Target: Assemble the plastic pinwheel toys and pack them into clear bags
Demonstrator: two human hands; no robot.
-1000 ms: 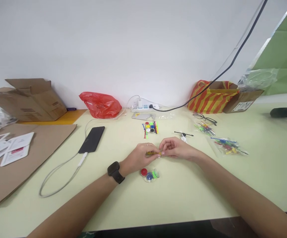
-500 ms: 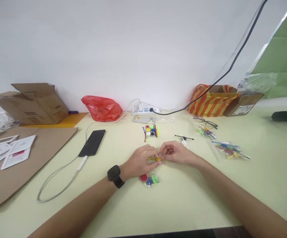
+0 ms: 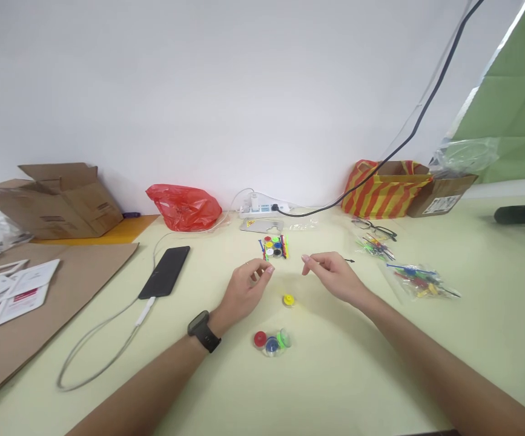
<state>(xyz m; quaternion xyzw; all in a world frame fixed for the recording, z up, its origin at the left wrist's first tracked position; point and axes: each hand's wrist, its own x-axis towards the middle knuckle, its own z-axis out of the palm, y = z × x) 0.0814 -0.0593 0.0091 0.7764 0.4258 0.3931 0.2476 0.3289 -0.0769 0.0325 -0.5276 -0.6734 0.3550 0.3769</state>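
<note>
A single head-worn camera looks forward and down across the table (image 3: 357, 375) towards the wall (image 3: 244, 91). The forearms (image 3: 153, 393) run in from the lower edge, nearest the lens; the left hand (image 3: 243, 292) and right hand (image 3: 338, 277) sit near mid-frame. The view spreads wide, from the open box (image 3: 80, 206) to the green cloth (image 3: 511, 103).

The left hand (image 3: 243, 289) and right hand (image 3: 337, 280) have released the yellow piece (image 3: 288, 300) and parted.

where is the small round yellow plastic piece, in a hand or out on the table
Out, on the pale green tabletop: the yellow piece sits apart from the bare left hand and bare right hand, tabletop visible between.
</note>
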